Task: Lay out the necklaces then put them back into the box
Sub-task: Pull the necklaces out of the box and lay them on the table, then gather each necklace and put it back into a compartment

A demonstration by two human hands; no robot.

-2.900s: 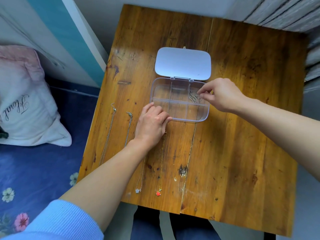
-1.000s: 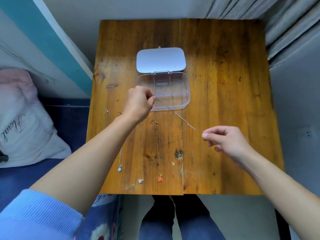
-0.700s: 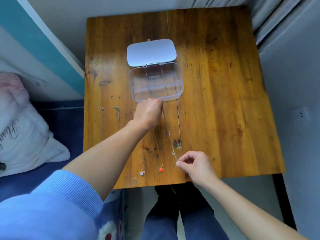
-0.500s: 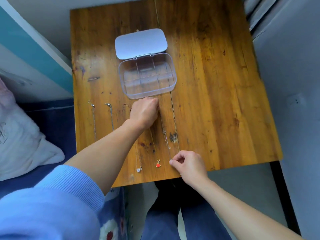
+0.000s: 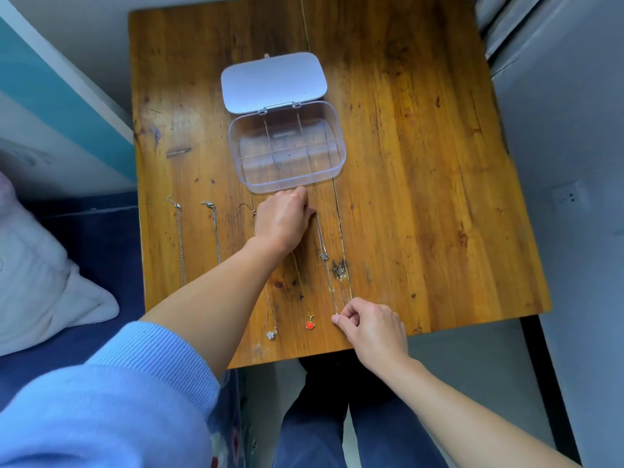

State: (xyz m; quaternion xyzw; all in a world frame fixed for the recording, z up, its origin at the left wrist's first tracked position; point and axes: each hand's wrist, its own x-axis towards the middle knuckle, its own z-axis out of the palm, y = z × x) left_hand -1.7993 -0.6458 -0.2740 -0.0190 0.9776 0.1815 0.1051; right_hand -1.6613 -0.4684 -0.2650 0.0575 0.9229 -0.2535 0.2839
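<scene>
Both hands are pinching one thin necklace [image 5: 325,256]: left hand [image 5: 283,221] at its far end beside the box [image 5: 340,157], right hand [image 5: 370,327] at its near end, stretching it along the worktop [image 5: 422,184]. It is looking light, limp and tangle-prone, so gripping the ends is seeming wisest.

The table [image 5: 422,170] is honey-orange wood with darker brown grain streaks and a black knot near its front edge. The box [image 5: 334,130] is clear plastic, its open lid [image 5: 273,81] a pale lavender-white. Of the necklaces toward the table's front-left corner, one carries a bright red pendant [image 5: 310,324] on a gold chain, another a silver-white flower charm [image 5: 271,333] (the rest look plain silver). The sleeve [image 5: 111,400] is ribbed light blue. The trousers [image 5: 337,434] are dark denim blue.
</scene>
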